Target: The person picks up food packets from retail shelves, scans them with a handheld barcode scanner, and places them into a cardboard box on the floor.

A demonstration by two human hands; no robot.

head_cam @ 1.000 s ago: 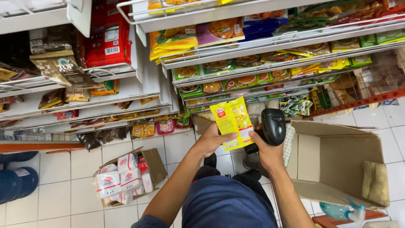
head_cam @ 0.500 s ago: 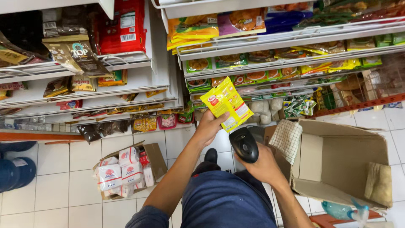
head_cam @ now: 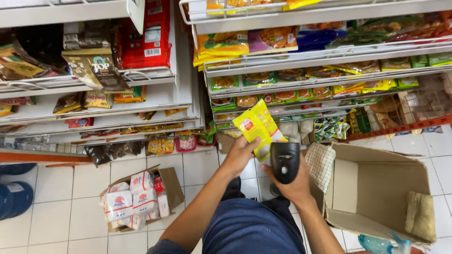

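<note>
Both hands are raised in front of the store shelves: the left hand (head_cam: 241,151) is closed around the lower edge of a flat yellow plastic packet with a red patch (head_cam: 258,127), holding it tilted just in front of the right-hand shelving, while the right hand (head_cam: 293,184) is wrapped around the grip of a black handheld barcode scanner (head_cam: 285,161), whose head sits just beside the packet's lower right corner, touching or nearly so. To the right, on the white tiled floor (head_cam: 61,216), stands an open brown cardboard box (head_cam: 381,193) with a checked cloth (head_cam: 321,162) draped over its left edge and a tan cloth (head_cam: 420,214) on its right flap. To the left on the floor lies a smaller open cardboard box (head_cam: 172,186) filled with white packets bearing red marks (head_cam: 132,200). Far behind, white wire shelves (head_cam: 301,80) carry rows of green, yellow and orange snack packets, and a blue rounded container (head_cam: 14,197) sits at the left edge.
</note>
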